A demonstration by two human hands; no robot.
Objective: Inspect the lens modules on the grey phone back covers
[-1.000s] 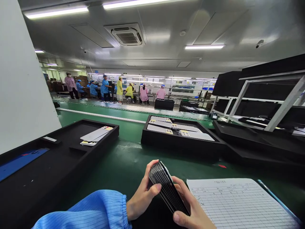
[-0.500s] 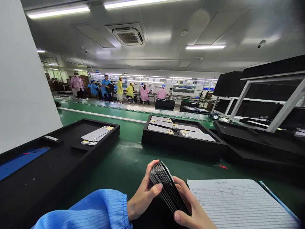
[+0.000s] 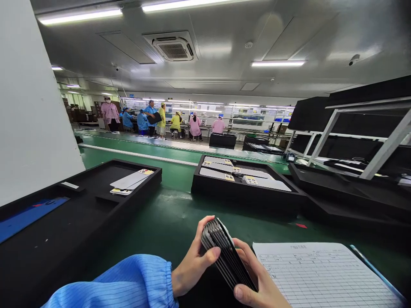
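My left hand, in a blue anti-static sleeve, and my right hand together hold a stack of thin grey panels upright on edge. The panels stand fanned slightly apart, with their lower end hidden by my right hand. Just right of my right hand lies a printed grid form on the green workbench. My fingers do not touch the form. Further ahead, a black foam tray holds several flat panels with yellow-and-white labels.
A second black tray with a few panels sits ahead left, and a blue mat lies at the left. Black racks in a white frame stand right. A white column rises left. Co-workers in coats stand far off.
The view has drifted slightly, so the trays and form sit a little further right. My hands and the stack barely moved. Distant co-workers have shifted position, one now carrying a black object.
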